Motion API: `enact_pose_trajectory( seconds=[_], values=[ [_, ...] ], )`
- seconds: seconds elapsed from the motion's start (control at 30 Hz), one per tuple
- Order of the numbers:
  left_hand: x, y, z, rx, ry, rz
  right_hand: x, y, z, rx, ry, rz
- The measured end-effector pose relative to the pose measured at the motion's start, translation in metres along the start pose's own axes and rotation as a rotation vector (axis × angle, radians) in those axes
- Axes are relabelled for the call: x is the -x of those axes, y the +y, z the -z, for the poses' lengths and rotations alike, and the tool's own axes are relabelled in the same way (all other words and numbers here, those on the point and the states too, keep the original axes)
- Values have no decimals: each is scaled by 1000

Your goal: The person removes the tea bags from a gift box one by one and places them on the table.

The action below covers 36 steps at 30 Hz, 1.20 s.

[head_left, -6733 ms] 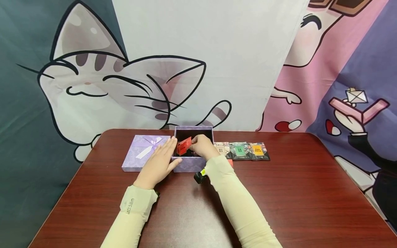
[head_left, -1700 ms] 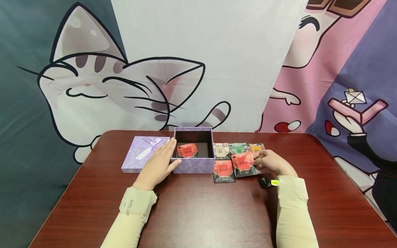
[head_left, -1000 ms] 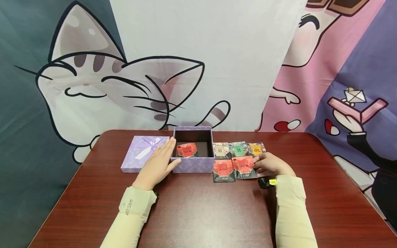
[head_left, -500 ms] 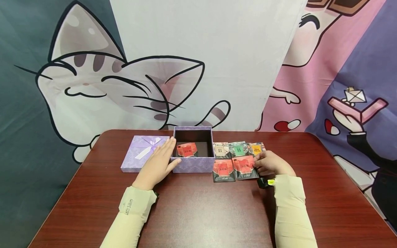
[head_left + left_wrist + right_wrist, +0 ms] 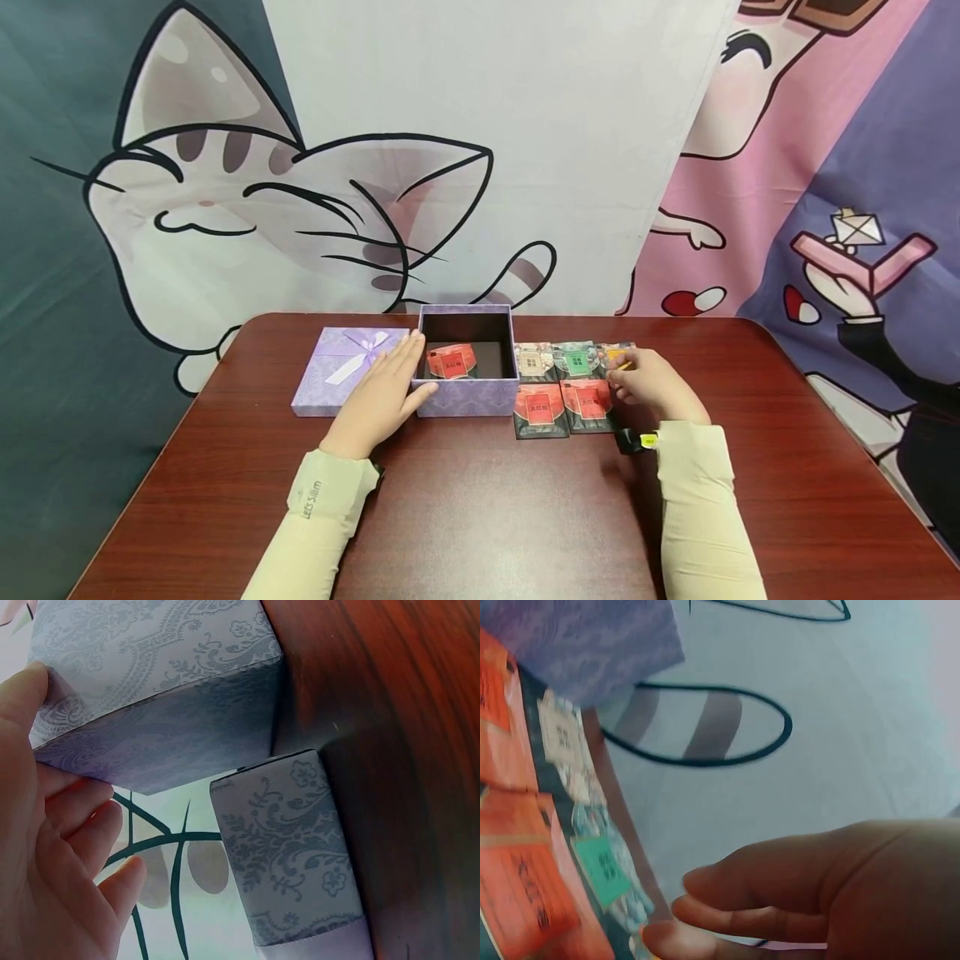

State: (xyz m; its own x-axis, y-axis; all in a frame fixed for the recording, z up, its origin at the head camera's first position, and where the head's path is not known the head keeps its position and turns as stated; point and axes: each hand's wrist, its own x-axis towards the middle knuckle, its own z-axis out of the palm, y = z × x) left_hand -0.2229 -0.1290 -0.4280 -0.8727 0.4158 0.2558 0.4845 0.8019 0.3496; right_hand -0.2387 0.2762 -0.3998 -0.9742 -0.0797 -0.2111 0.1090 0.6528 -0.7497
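In the head view, my left hand [image 5: 378,396] rests against the left side of an open purple patterned box [image 5: 468,398], fingers straight, thumb by its front. The left wrist view shows the thumb [image 5: 26,694] touching the box [image 5: 157,660] near a corner. Inside the box lies one red sachet [image 5: 452,362]. To its right, my right hand [image 5: 656,387] hovers with loosely bent fingers over the yellow-labelled sachet [image 5: 615,353], partly covering it. Beside that hand lies a red sachet [image 5: 588,406], with another red sachet [image 5: 540,411] to its left. Nothing shows gripped in the right wrist view.
A purple lid with a ribbon bow [image 5: 351,367] lies left of the box. A cream-labelled sachet [image 5: 534,363] and a green-labelled sachet [image 5: 577,362] form the back row with the yellow one. The brown table [image 5: 480,517] ends at a cartoon-printed cloth [image 5: 570,167].
A red sachet moved from my right hand onto the table in the front row. That hand let go and shifted slightly up, over the yellow-labelled sachet. My left hand stayed at the box.
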Motion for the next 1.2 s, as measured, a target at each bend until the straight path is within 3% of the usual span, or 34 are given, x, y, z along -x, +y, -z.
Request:
enact_pose_trajectory(
  seconds=[0.33,0.6,0.87,1.07,1.2],
  values=[
    [0,0,3,-5,9,1,0,-33,-22,82,133,142],
    [1,-1,4,-12,15,1,-2,-54,-54,6,247,237],
    [0,0,3,-18,16,-4,5,-74,-81,-43,394,411],
    [1,1,0,-14,13,-4,15,-93,-98,-137,408,531],
    [1,-1,-2,-11,18,-5,13,-106,-107,-147,373,548]
  ],
)
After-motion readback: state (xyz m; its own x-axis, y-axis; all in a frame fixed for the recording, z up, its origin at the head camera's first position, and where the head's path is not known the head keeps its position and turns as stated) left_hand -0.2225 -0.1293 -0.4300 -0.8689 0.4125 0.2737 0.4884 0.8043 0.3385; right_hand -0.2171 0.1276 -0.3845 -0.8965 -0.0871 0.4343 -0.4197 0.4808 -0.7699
